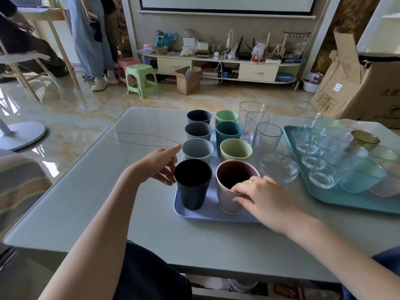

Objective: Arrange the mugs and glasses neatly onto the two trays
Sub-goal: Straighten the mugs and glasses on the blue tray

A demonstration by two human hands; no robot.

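Cups are shown in two rows on the blue tray (207, 214). Right hand (263, 197) is clamped on the pink cup (229, 198); left hand (159, 164) is held open beside the black cup (192, 187).

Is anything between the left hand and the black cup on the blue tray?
Nothing visible. The left hand is open just left of the black cup, fingertips right by its rim. The right hand grips the pink cup beside it on the blue tray.
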